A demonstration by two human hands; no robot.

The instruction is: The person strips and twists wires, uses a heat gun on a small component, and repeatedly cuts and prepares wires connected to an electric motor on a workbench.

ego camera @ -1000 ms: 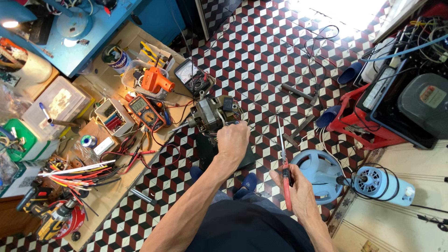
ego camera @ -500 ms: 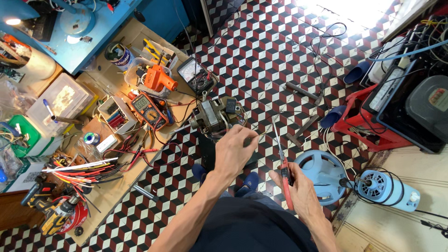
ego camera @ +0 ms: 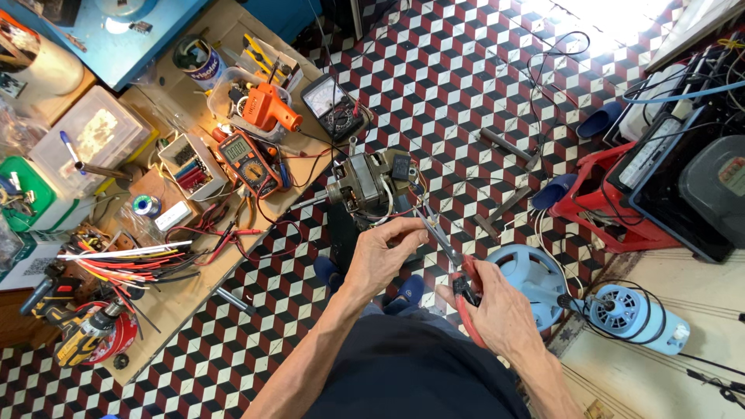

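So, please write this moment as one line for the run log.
left hand: at grey electric motor wires | right hand: holds red-handled long-nose pliers, tip near left fingers | floor: checkered tiles

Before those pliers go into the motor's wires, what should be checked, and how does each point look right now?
1. Pliers gripped firmly in the right hand: ok.
2. Left hand steadying the wires beside the motor: ok.
3. Plier tips on the intended wire: cannot tell, too small.
4. Motor unplugged: cannot tell; its leads run out of sight.
5. Motor seated steadily on its dark stand: ok, as far as visible.
6. Floor around the feet free of cables: not ok, black cables trail nearby.
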